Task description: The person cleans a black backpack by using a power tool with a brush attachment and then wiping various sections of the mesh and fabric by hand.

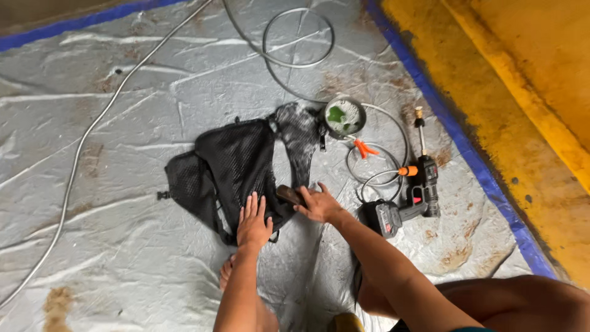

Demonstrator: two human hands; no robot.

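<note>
Right hand [319, 205] closed around a small dark brush [289, 195], pressing it onto the edge of a black mesh bag [230, 166]. Left hand [253, 222] open, flat, fingers spread, palm down on the bag's lower part, holding nothing.

Bag lies spread out at the middle of a grey tarp [123, 123]. Its upper strap section shows whitish suds. A small buckle sticks out at its left side.

Just beyond the bag's upper right: a round metal bowl [344, 117] with foam and something green inside. Beside the bowl, an orange clip-like piece [367, 148], kind unclear.

Right of the hands: a black cordless spray gun [418, 190] with orange collar and brass nozzle tip, lying on the tarp, battery end nearest the right forearm. Grey hose [298, 37] loops around the gun and coils at the top; another run trails off far left.

Tarp has a blue border [467, 154], rusty stains. Yellow floor [528, 92] past it. Bare toes [226, 273] below left hand.
</note>
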